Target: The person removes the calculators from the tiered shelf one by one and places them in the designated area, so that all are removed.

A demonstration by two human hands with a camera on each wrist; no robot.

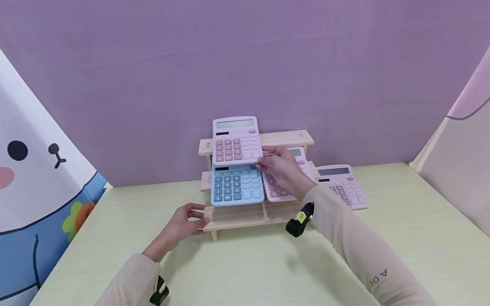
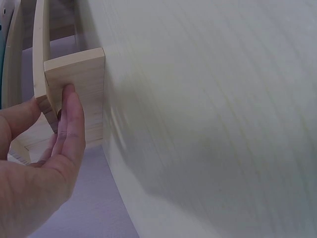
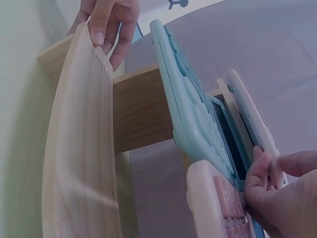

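A wooden tiered stand [image 1: 234, 216] stands on the table. My left hand [image 1: 183, 223] holds the left end of its lowest shelf, thumb on top and fingers underneath, as the left wrist view shows. On the top tier a pink calculator [image 1: 236, 146] leans face forward. My right hand [image 1: 286, 169] pinches its lower right corner between thumb and fingers. Below it, a blue calculator [image 1: 236, 187] rests on the middle tier. Beside that one is a second pink calculator [image 1: 273, 190], partly hidden behind my right hand.
Another pink calculator [image 1: 351, 188] is to the right of the stand, its left part hidden by the stand and my sleeve. The pale table [image 1: 252, 285] reaches back to a purple backdrop [image 1: 234, 62]. A cartoon-printed curtain [image 1: 6, 116] hangs at the left.
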